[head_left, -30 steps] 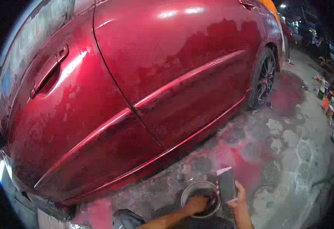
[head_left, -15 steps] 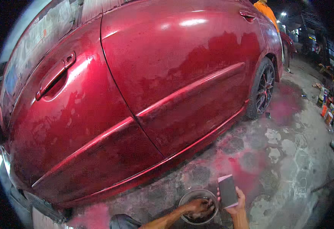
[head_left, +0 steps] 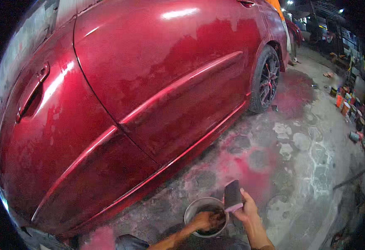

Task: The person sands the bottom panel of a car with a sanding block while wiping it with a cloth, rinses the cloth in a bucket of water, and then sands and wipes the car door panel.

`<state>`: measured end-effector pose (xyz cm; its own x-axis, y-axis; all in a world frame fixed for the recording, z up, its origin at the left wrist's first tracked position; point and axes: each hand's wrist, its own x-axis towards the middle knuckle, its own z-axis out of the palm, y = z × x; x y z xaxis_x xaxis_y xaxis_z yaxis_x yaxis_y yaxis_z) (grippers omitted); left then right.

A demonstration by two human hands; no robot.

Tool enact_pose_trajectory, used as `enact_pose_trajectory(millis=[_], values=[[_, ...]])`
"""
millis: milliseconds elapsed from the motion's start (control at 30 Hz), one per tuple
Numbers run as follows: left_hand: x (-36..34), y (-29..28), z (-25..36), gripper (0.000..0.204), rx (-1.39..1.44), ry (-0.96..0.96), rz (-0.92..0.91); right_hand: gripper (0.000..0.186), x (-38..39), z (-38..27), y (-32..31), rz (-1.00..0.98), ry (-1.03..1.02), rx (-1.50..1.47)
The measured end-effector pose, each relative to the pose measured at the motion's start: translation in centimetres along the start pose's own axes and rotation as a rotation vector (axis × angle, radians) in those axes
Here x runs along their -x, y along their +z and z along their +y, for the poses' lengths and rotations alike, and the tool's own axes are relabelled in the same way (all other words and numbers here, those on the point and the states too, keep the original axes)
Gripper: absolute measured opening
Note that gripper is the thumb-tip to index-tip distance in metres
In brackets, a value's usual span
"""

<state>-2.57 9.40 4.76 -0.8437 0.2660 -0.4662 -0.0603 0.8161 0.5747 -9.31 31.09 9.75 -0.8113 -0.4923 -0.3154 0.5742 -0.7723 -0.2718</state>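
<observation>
The right hand (head_left: 248, 208) grips a dark, pink-edged block (head_left: 233, 196) between thumb and fingers.

From my end I see a blotchy grey floor (head_left: 301, 166) carrying the red car (head_left: 170, 75), with pink stains (head_left: 249, 166) alongside it. A round basin (head_left: 187, 213) sits near the car's lower edge; colourful containers (head_left: 346, 107) cluster across from its wheel (head_left: 267, 79).

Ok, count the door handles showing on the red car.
2. One handle is at the left; the other handle is at the picture's top edge, partly cut off, above the spoked wheel. Any on the far side would be hidden.
</observation>
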Motion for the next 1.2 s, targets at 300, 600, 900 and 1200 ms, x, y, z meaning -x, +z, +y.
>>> enact_pose_trajectory(millis=[300, 600, 900, 1200], values=[[0.8, -2.4, 2.4, 0.054, -0.016, 0.128, 0.1, 0.052, -0.7, 0.3, 0.1, 0.025, 0.058, -0.089], [0.9, -2.9, 2.3, 0.059, -0.164, 0.12, 0.147, 0.055, -0.2, 0.2, -1.6, 0.139, 0.079, -0.175], [0.5, 0.3, 0.6, 0.049, -0.193, 0.071, 0.052, 0.044, -1.1, 1.5, -1.5, 0.096, 0.077, -0.125], [1.5, -0.6, 2.2, 0.052, -0.088, 0.064, 0.051, 0.047, -0.2, 1.6, -0.4, -0.019, 0.064, 0.073]])
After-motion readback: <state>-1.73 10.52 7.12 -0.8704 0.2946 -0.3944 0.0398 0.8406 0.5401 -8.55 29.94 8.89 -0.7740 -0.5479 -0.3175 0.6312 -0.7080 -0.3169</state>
